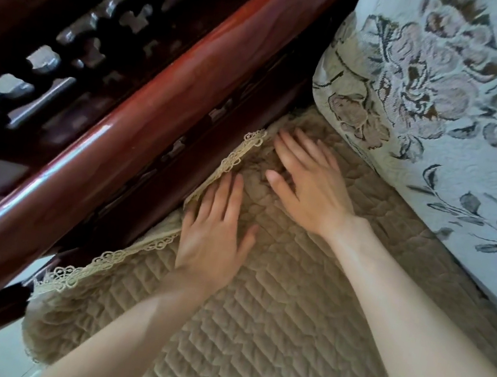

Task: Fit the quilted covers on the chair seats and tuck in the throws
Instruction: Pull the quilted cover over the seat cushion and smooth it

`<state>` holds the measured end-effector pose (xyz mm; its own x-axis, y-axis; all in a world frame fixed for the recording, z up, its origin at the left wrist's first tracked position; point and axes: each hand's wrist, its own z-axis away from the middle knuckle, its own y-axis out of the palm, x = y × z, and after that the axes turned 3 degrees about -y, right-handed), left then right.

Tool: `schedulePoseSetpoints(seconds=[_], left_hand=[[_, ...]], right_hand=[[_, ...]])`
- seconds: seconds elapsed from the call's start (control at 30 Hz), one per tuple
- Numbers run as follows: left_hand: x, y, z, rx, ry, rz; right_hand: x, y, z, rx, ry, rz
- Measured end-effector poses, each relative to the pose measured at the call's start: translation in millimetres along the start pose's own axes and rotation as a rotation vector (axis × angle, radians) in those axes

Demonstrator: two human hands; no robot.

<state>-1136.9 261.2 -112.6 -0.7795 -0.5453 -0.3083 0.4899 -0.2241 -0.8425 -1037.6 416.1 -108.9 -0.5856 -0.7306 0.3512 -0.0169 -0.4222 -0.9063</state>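
Left hand (215, 235) and right hand (304, 181) are lying flat, fingers spread, pressing the cover (266, 324) mid-frame beside the wood rail (98, 145); it is looking soft, light and floppy, likely best pinched along its lace edge (236, 156).

Soft daylight, glare streaks along the polished armrest (126, 120), slight motion blur, wide-angle bending at edges.

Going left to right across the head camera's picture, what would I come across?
Red wooden chair rail → left hand → right hand → floral throw.
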Motion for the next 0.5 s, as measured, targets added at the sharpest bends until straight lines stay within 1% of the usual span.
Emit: schedulePoseSetpoints(seconds=[0.17, 0.33, 0.4, 0.5], left_hand=[[6.8, 1.9, -4.1, 0.072, -0.041, 0.097], [4.4, 1.5, -17.6, 0.226, -0.153, 0.189], [3.0, 4.4, -24.1, 0.256, -0.179, 0.22], [3.4, 9.4, -36.4, 0.261, -0.201, 0.237]], right_hand=[[-3.7, 6.9, -15.6, 0.187, 0.043, 0.051], [-6.3, 14.9, -28.9, 0.264, 0.096, 0.084], [-8.0, 18.2, -34.2, 0.313, 0.11, 0.09], [-8.9, 23.9, -43.8, 0.341, 0.135, 0.088]])
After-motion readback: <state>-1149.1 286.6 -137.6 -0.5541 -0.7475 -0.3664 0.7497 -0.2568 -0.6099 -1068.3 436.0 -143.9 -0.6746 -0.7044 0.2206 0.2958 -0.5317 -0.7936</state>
